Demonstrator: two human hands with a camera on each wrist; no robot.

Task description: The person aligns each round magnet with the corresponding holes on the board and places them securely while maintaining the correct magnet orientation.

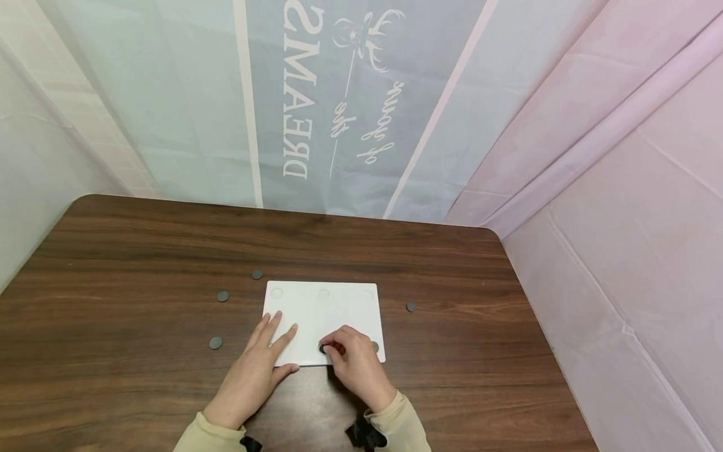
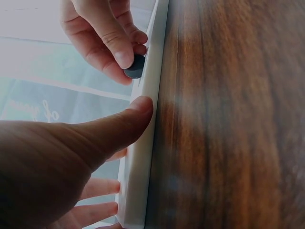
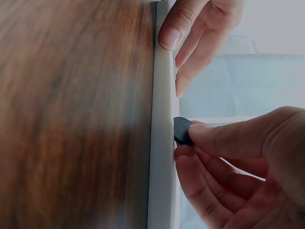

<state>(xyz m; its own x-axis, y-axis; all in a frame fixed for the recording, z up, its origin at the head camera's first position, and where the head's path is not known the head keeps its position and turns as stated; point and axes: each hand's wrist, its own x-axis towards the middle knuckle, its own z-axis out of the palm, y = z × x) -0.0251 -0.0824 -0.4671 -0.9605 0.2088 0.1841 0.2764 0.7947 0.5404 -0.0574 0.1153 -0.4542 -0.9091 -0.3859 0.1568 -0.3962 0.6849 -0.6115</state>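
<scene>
Pinching a dark disc [image 3: 181, 130] between thumb and fingers, the right hand [image 1: 357, 364] is holding it tilted at the near middle of the white board [image 1: 322, 314]. The left hand [image 1: 251, 376] is spreading its fingers wide over the board's left part, thumb touching the near edge. A second disc [image 1: 375, 346] is sitting at the near right corner. Three discs [image 1: 223, 296] are lying left of the board on the table [image 1: 141, 251], a further disc [image 1: 410, 307] lying to its right.

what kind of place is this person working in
Probably a small curtained-off corner or booth indoors: a wood-grain table, a printed backdrop behind it with "DREAMS" in reversed lettering, and pale pinkish cloth hanging along the right side.
</scene>
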